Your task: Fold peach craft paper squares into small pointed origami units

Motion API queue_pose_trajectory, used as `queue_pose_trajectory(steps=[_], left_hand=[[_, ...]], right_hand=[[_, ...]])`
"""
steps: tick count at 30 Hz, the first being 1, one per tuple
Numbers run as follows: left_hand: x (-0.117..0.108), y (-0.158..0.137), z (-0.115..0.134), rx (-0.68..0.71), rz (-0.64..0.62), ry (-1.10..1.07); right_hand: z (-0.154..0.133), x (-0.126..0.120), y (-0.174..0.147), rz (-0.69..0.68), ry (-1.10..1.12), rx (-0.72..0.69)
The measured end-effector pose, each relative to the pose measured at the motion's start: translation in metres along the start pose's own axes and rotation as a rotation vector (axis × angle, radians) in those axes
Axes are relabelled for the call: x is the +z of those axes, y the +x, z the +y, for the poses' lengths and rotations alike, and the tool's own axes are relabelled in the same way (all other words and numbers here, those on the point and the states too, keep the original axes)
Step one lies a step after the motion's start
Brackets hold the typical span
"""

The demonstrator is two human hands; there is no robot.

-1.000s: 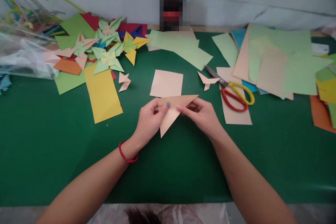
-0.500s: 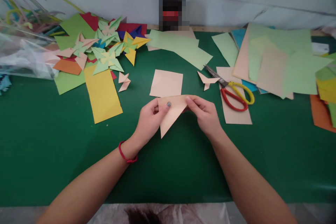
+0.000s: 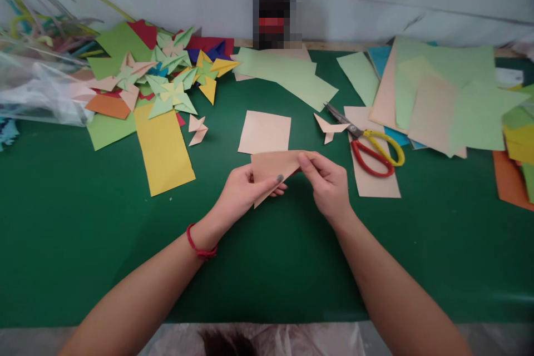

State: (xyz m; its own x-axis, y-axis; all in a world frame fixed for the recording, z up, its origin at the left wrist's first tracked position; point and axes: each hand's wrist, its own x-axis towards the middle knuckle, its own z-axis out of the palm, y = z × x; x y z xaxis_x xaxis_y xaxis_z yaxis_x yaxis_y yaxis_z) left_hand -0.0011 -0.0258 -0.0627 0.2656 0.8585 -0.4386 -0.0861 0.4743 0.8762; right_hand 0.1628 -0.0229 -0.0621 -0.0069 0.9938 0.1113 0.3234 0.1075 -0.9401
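Note:
A peach sheet of paper [image 3: 271, 167], folded into a triangle, is held between both hands above the green table. My left hand [image 3: 240, 189] grips its left side, the thumb lying across the slanted edge and fingertips showing behind it. My right hand [image 3: 327, 178] pinches the upper right corner between thumb and forefinger. Just beyond the fold lies a flat peach square of paper [image 3: 266, 130]. Two small folded peach pieces rest on the table: one folded piece [image 3: 198, 129] to the left, another folded piece [image 3: 330, 127] to the right, by the scissors' blades.
Scissors [image 3: 373, 150] with red and yellow handles lie on a peach strip [image 3: 375, 186] at right. Folded paper stars [image 3: 173, 92] and a yellow sheet [image 3: 164, 150] are at left. Green sheets [image 3: 442, 83] are piled at far right. A clear plastic bag [image 3: 41, 89] sits far left.
My left thumb has slid right along the folded paper to its slanted edge, and left fingertips now show below it. The paper's lower point has tilted up slightly. My right hand keeps its pinch.

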Motion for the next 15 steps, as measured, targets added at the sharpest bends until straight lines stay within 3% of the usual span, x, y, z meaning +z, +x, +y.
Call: queue_pose_trajectory(steps=[7, 15], left_hand=[[0.0007, 0.0, -0.0024, 0.007, 0.014, 0.02], [-0.0057, -0.0008, -0.0019, 0.059, -0.004, 0.234]], right_hand=[[0.0012, 0.0021, -0.0004, 0.028, 0.024, 0.021], [-0.0004, -0.0054, 0.0035, -0.012, -0.012, 0.047]])
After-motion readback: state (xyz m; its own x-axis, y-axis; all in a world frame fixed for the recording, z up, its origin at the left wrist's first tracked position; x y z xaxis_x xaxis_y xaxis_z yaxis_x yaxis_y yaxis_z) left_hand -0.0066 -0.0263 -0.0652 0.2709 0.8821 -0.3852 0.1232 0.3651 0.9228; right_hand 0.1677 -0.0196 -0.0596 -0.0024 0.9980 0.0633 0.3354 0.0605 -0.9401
